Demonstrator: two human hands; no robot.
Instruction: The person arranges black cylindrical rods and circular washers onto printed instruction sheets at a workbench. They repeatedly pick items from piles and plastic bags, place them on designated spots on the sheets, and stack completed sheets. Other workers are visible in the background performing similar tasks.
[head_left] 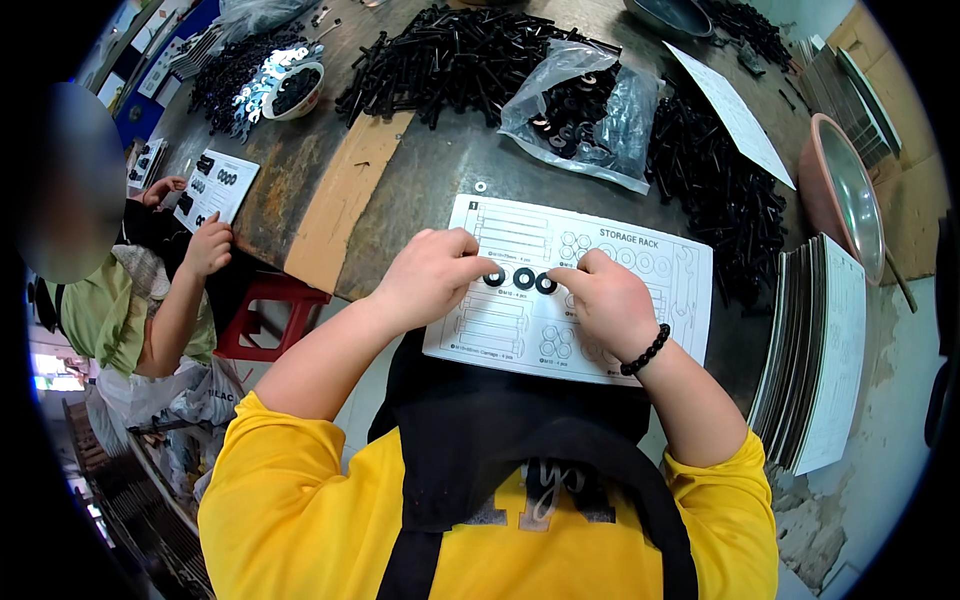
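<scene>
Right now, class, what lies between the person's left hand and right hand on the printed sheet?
The head view shows three black washers in a row on the sheet, between left hand and right hand.

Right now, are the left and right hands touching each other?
Apart. The head view shows a plain gap between the left hand and right hand, with the middle black washer on the white card visible there.

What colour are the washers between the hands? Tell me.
Black; the washers show best in the head view.
</scene>
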